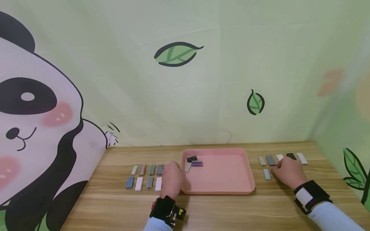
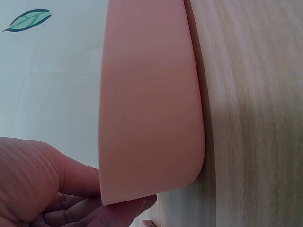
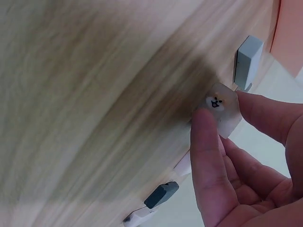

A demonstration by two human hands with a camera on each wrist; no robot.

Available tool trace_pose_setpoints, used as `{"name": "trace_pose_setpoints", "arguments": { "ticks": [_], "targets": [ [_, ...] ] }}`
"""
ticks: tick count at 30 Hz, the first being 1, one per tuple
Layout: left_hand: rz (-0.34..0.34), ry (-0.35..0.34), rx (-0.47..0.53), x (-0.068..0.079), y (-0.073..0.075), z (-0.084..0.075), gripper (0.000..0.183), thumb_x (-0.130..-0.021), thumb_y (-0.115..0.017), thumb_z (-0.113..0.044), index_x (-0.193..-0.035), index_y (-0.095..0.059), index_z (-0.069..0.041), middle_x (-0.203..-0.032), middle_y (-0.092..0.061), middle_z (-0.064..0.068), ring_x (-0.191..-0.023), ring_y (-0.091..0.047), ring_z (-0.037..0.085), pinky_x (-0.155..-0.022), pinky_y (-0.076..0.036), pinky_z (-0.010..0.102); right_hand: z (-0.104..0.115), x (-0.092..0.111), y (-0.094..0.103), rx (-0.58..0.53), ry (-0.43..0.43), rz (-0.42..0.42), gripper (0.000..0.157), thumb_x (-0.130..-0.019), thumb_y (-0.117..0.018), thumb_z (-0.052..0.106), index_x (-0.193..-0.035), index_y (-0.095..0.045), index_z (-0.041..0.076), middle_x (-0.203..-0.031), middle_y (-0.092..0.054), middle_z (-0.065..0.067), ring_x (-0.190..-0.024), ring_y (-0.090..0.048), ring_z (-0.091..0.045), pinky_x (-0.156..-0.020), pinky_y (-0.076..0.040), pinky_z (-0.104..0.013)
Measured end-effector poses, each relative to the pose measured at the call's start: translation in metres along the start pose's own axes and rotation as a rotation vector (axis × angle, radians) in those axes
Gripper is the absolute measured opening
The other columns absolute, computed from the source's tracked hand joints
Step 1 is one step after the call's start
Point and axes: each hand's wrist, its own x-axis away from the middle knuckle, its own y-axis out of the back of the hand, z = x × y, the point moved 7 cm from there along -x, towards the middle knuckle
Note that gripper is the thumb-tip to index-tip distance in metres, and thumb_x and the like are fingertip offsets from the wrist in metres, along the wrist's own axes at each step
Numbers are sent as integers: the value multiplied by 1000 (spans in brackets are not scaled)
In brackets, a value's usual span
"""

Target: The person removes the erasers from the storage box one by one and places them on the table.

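Observation:
In the head view, a pink tray (image 1: pixel 222 171) lies on the table with a black block (image 1: pixel 191 158), a grey-green block (image 1: pixel 187 167) and a purple block (image 1: pixel 197 164) near its left side. My left hand (image 1: pixel 172 179) grips the tray's left rim. In the left wrist view the thumb goes over the rim and fingertips (image 2: pixel 149 202) show beyond the end wall. Between thumb and index finger, my right hand (image 3: pixel 246 165) pinches a small pale block (image 3: pixel 226 116) with a dog-face picture. The head view hides that block behind the hand (image 1: pixel 290 173).
Two rows of small blocks, including a blue one (image 1: pixel 129 183) and a white one (image 1: pixel 139 183), lie left of the tray. Around my right hand are a light-blue block (image 1: pixel 266 174), a grey-blue block (image 1: pixel 270 160), a black block (image 1: pixel 291 156) and a white block (image 1: pixel 302 158).

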Motion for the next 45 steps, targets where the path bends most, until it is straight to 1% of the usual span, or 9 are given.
{"name": "trace_pose_setpoints", "arguments": {
  "ticks": [9, 13, 15, 18, 21, 23, 30, 36, 45],
  "targets": [
    [-7, -9, 3, -3, 2, 2, 9, -84, -62, -6, -75, -66, -6, -69, -59, 8, -60, -54, 21, -54, -40, 30, 5, -3, 2, 24, 28, -38, 33, -75, -70, 26, -81, -68, -7, -79, -66, -21, -65, -58, -24, -53, -43, -33],
    [-12, -20, -16, -4, 4, 1, 10, -84, -63, -7, -75, -66, -6, -68, -59, 8, -59, -53, 21, -53, -39, 29, 17, -6, 10, 44, 73, -81, 29, -78, -64, 24, -60, -58, 2, -53, -48, -4, -49, -44, -17, -44, -32, -29],
    [-18, -25, -24, -4, 4, 1, 10, -83, -63, -8, -74, -66, -7, -67, -59, 8, -58, -53, 20, -53, -39, 29, 27, -7, 15, 53, 97, -96, 29, -82, -60, 23, -61, -56, 4, -50, -40, 1, -46, -39, -14, -43, -28, -28],
    [-27, -31, -33, -5, 6, 1, 12, -83, -63, -7, -71, -66, -7, -67, -58, 8, -58, -52, 20, -53, -39, 29, 48, -9, 23, 71, 126, -102, 28, -85, -59, 25, -80, -66, -1, -57, -51, -3, -50, -45, -14, -46, -34, -29],
    [-31, -33, -35, -5, 6, 2, 13, -83, -62, -6, -70, -65, -7, -67, -58, 8, -58, -52, 20, -52, -38, 29, 73, -11, 25, 66, 152, -78, 38, -86, -60, 27, -102, -65, -7, -80, -66, -14, -62, -58, -20, -56, -46, -36],
    [-36, -34, -37, -6, 6, 3, 14, -82, -62, -5, -69, -64, -7, -66, -58, 8, -58, -52, 20, -52, -38, 29, 91, -12, 23, 58, 179, -58, 41, -85, -61, 28, -107, -64, -6, -93, -68, -20, -74, -63, -27, -65, -50, -42],
    [-38, -32, -33, -7, 2, 8, 11, -80, -65, -4, -70, -63, -8, -67, -57, 6, -59, -51, 19, -54, -38, 29, 145, -16, 0, -11, 310, 8, 45, -84, -66, 29, -115, -61, -3, -116, -62, -23, -109, -57, -38, -89, -46, -52],
    [-36, -36, -23, -6, 1, 8, 14, -80, -63, -2, -67, -64, -8, -65, -58, 7, -58, -52, 19, -52, -38, 29, 186, -17, -25, -18, 432, 30, 47, -80, -71, 30, -116, -62, 0, -118, -61, -18, -112, -55, -35, -94, -45, -48],
    [-2, -25, -26, -3, 1, 2, 15, -80, -64, -4, -67, -65, -9, -66, -58, 7, -59, -53, 20, -55, -39, 29, 226, -16, -67, 42, 505, 123, 62, -76, -75, 36, -128, -54, 10, -125, -58, -10, -116, -54, -27, -94, -47, -43]
  ]
}}
